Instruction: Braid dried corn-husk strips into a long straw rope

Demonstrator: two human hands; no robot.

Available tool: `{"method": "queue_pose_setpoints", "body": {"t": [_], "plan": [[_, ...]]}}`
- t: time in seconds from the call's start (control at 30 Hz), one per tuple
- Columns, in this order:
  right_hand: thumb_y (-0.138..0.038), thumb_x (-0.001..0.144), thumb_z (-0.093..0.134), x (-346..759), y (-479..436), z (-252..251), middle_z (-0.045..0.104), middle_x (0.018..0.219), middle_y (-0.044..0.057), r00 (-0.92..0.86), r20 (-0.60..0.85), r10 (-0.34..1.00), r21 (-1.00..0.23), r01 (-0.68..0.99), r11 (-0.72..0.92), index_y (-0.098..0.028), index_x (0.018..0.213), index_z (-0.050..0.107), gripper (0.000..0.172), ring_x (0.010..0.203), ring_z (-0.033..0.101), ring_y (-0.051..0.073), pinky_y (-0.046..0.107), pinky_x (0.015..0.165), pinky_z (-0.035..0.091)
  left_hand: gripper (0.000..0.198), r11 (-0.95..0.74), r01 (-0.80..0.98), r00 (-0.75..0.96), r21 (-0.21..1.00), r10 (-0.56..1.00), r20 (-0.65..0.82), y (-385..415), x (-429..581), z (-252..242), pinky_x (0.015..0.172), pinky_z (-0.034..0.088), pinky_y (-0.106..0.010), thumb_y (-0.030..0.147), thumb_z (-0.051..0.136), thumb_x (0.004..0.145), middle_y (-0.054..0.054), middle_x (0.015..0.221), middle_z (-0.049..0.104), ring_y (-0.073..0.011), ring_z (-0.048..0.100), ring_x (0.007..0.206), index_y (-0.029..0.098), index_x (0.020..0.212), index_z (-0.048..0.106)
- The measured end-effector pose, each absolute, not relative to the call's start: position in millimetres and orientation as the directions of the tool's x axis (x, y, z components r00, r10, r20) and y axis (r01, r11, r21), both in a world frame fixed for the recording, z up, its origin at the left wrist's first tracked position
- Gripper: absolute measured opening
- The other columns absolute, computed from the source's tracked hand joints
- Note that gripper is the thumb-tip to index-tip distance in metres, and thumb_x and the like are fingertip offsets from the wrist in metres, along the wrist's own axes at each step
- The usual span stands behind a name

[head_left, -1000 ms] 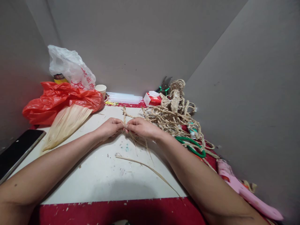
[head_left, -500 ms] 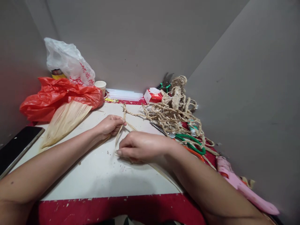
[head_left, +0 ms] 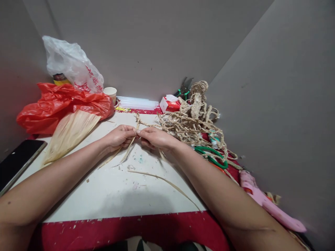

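My left hand [head_left: 121,136] pinches a braided cord of dried husk [head_left: 138,120] close to where its loose strands begin. Touching it from the other side, my right hand [head_left: 154,137] is closed with thumb and forefinger on the strands at the same spot. Loose strand ends [head_left: 127,155] hang below the fingers toward the white board. The cord's upper part runs right into a tangled heap of braided cord [head_left: 188,129]. A single husk strip [head_left: 167,182] lies on the board nearer to me, apart from both hands.
On the left are dried husk leaves [head_left: 72,136], a red plastic bag [head_left: 62,108], a white bag [head_left: 72,62] and a phone [head_left: 22,164]. Clear sticks [head_left: 137,103], a paper cup [head_left: 110,92] and a tissue pack [head_left: 170,104] line the back. Green-handled scissors [head_left: 210,156] and a pink glue gun [head_left: 272,205] lie right.
My right hand has moved up and away from me to meet my left hand at the cord. The husk strip on the board now shows fully. The view has shifted slightly.
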State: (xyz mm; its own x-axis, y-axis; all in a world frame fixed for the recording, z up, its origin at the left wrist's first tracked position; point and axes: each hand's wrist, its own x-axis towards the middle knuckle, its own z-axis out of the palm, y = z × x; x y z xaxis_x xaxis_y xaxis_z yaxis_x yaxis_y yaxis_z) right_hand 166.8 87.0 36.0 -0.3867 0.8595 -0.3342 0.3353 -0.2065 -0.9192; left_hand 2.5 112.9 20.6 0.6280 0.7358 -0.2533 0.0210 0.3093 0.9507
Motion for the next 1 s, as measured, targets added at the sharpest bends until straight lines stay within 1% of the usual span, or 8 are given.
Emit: {"method": "queue_pose_setpoints", "body": {"t": [0.1,0.23,0.33,0.53,0.7,0.8,0.87,1.0], "plan": [[-0.039,0.089,0.045,171,91,35,0.028,0.037,-0.009,-0.427,-0.384,0.819,-0.910,0.325,-0.257,-0.013,0.065,0.051,0.036,0.029,0.017,0.003,0.018,0.030,0.010,0.022,0.234,0.098,0.664,0.967,0.708,-0.239,113,1,21,0.038,0.010,-0.019,0.033,0.061,0.074,0.008,0.045,0.027,-0.0029,0.016,0.039,0.013,0.067,0.055],[-0.031,0.087,0.047,175,96,30,0.026,0.034,-0.009,-0.454,-0.437,0.777,-0.899,0.254,-0.357,-0.015,0.056,0.042,0.035,0.029,0.016,0.002,0.016,0.030,0.009,0.019,-0.077,0.269,0.640,0.960,0.759,-0.118,114,-1,21,0.044,0.023,-0.019,0.030,0.058,0.075,0.004,0.050,0.043,-0.0051,0.030,0.044,0.012,0.070,0.060],[-0.026,0.083,0.049,169,95,24,0.023,0.035,-0.010,-0.425,-0.426,0.799,-0.902,0.123,-0.415,-0.016,0.054,0.039,0.033,0.030,0.014,0.002,0.015,0.031,0.009,0.018,-0.275,0.412,0.622,0.869,0.782,-0.048,114,-3,26,0.052,0.029,-0.020,0.026,0.053,0.075,0.002,0.058,0.052,-0.0080,0.039,0.053,0.011,0.072,0.064],[-0.020,0.079,0.051,157,87,24,0.022,0.035,-0.011,-0.332,-0.402,0.853,-0.901,-0.020,-0.433,-0.013,0.062,0.050,0.019,0.031,0.014,0.003,0.017,0.031,0.010,0.022,-0.415,0.688,0.558,0.596,0.827,-0.068,104,-6,50,0.049,0.021,-0.023,0.026,0.049,0.075,0.002,0.049,0.044,-0.0104,0.035,0.048,0.015,0.057,0.055],[-0.018,0.077,0.051,153,83,26,0.024,0.035,-0.010,-0.336,-0.424,0.841,-0.857,-0.152,-0.493,-0.018,0.053,0.034,0.030,0.031,0.013,0.002,0.016,0.030,0.011,0.014,-0.453,0.763,0.492,0.460,0.869,0.040,83,5,41,0.053,0.020,-0.026,0.025,0.051,0.075,-0.003,0.055,0.048,-0.0144,0.038,0.051,0.017,0.066,0.057],[-0.013,0.074,0.053,154,83,25,0.025,0.036,-0.009,-0.336,-0.434,0.836,-0.845,-0.169,-0.507,-0.018,0.052,0.029,0.033,0.031,0.015,0.002,0.015,0.029,0.011,0.004,-0.434,0.773,0.451,0.462,0.889,0.081,69,12,35,0.054,0.021,-0.026,0.017,0.056,0.069,-0.001,0.051,0.044,-0.0161,0.040,0.051,0.017,0.072,0.059],[-0.011,0.072,0.054,156,85,24,0.025,0.036,-0.009,-0.352,-0.432,0.830,-0.845,-0.164,-0.509,-0.018,0.052,0.031,0.031,0.032,0.015,0.001,0.014,0.029,0.012,0.001,-0.438,0.750,0.474,0.495,0.879,0.060,64,14,39,0.054,0.021,-0.026,0.016,0.058,0.068,0.000,0.049,0.042,-0.0155,0.040,0.050,0.017,0.068,0.057],[-0.012,0.073,0.055,166,91,25,0.022,0.039,-0.011,-0.459,-0.417,0.784,-0.825,-0.171,-0.539,-0.014,0.060,0.044,0.017,0.033,0.012,0.001,0.012,0.030,0.012,0.022,-0.396,0.662,0.597,0.636,0.792,-0.129,74,6,59,0.050,0.025,-0.024,0.024,0.054,0.073,-0.001,0.047,0.046,-0.0123,0.040,0.046,0.017,0.053,0.052]]}}
